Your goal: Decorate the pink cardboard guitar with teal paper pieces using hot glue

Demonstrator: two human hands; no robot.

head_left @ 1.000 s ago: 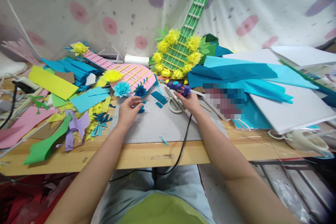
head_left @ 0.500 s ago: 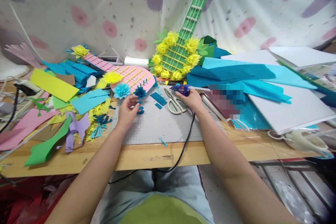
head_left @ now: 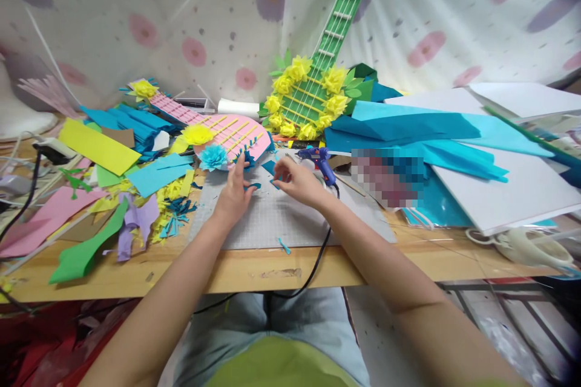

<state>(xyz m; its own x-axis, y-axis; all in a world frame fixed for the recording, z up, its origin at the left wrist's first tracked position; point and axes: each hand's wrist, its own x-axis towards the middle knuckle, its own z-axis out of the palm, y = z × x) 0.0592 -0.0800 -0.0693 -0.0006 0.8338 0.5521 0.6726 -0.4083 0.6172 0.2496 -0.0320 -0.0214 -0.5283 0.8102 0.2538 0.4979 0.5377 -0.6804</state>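
Observation:
My left hand (head_left: 235, 195) is closed, with a small dark blue paper piece (head_left: 255, 185) at the thumb and its index finger raised. Just right of it, my right hand (head_left: 297, 182) pinches at a dark blue paper scrap (head_left: 275, 182) above the cutting mat (head_left: 267, 230). A purple glue gun (head_left: 318, 160) rests behind the right hand, its black cord running down over the table edge. Scissors beside it are mostly hidden by that hand. Beyond my left fingers lies a pink paper guitar (head_left: 256, 136) with a light blue flower (head_left: 213, 158) and a dark blue flower (head_left: 246, 158).
Against the patterned curtain leans a green guitar (head_left: 313, 97) ringed with yellow flowers. Coloured paper scraps (head_left: 177, 172) crowd the left. Blue crepe paper (head_left: 399, 127), white boards (head_left: 503, 187) and a cup (head_left: 526, 248) are on the right. A blurred-out patch (head_left: 385, 178) covers something beside the mat.
My right hand has let go of the glue gun, which stays on the table, and moved left to the dark blue paper. The left hand has shifted slightly right, its index finger now raised.

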